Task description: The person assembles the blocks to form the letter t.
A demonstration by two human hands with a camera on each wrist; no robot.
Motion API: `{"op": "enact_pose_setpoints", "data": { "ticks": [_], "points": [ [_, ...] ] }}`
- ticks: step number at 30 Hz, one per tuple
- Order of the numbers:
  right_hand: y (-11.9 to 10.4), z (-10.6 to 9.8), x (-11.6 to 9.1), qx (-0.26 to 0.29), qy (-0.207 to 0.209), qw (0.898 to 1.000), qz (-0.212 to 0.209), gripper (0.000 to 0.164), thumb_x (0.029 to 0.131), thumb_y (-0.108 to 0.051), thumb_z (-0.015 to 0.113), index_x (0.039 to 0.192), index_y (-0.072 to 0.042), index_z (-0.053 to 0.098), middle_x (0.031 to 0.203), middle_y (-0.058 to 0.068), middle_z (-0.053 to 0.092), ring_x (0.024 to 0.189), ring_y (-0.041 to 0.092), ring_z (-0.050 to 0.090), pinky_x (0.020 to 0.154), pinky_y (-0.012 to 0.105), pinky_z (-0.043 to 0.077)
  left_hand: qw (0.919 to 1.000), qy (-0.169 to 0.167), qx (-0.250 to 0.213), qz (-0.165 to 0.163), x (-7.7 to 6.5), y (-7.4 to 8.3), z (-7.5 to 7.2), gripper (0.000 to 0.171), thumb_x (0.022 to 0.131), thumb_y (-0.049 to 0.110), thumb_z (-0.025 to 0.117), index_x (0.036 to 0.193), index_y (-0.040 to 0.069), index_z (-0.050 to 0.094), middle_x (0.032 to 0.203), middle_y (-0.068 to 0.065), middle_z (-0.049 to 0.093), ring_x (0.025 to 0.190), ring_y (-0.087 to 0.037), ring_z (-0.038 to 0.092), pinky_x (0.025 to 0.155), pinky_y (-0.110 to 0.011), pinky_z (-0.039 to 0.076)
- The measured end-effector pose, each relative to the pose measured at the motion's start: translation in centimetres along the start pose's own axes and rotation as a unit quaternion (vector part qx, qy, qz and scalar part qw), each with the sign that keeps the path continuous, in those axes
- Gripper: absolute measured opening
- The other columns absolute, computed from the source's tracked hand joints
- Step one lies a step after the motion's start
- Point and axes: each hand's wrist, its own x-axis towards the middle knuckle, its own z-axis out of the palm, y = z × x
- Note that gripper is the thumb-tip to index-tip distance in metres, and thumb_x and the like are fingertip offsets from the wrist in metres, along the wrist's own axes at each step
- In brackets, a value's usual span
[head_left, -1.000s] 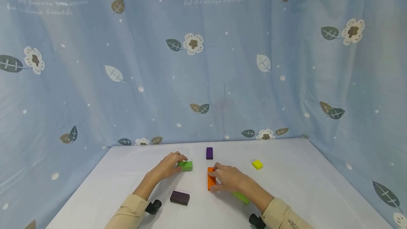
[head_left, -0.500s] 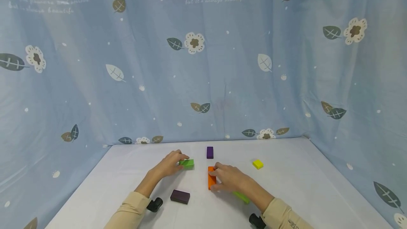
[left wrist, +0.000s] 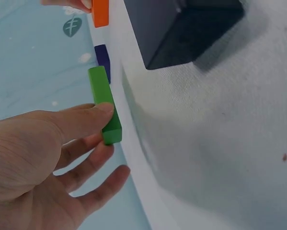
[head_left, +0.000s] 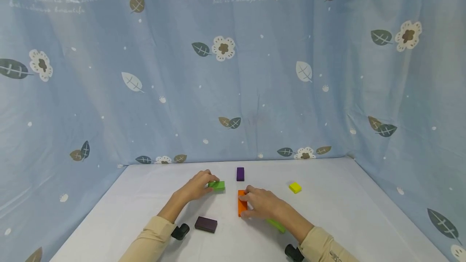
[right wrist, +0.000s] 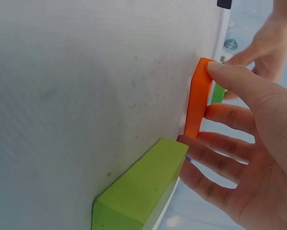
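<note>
My left hand [head_left: 196,186] pinches a green rectangular block [head_left: 217,186] between thumb and fingers, left of the table's middle. In the left wrist view the thumb presses one long side of that green block [left wrist: 100,85], and the outer fingers spread away from it. With thumb and fingertips, my right hand [head_left: 263,204] grips an orange block [head_left: 242,210], whose long side points away from me. The right wrist view shows the thumb at one end of the orange block [right wrist: 198,98]. A lime-green block [right wrist: 138,184] lies beneath the right wrist, partly hidden in the head view.
Behind the orange block is a small purple block [head_left: 240,174]. A yellow block [head_left: 295,187] lies to the right, and a dark brown block [head_left: 206,225] nearer me at left. The white table [head_left: 338,197] meets a blue printed curtain [head_left: 174,72] at the back and sides.
My left hand has shifted slightly right and away from me with the green block, nearer the orange and purple blocks. The right hand stays put on the orange block.
</note>
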Motion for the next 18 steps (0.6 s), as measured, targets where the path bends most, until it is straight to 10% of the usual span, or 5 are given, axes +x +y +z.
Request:
{"op": "enact_pose_setpoints", "data": {
  "ticks": [18],
  "points": [
    [-0.1, -0.1, 0.2, 0.005, -0.001, 1.0, 0.002, 0.055, 0.083, -0.046, 0.075, 0.129, -0.017, 0.067, 0.114, 0.003, 0.06, 0.075, 0.01, 0.049, 0.067, 0.023, 0.05, 0.999, -0.041, -0.016, 0.003, 1.6, 1.1, 0.4, 0.03, 0.085, 0.003, 0.072, 0.115, 0.005, 0.071, 0.098, -0.009, 0.064, 0.088, -0.024, 0.057, 0.074, -0.03, 0.046]
  ]
}}
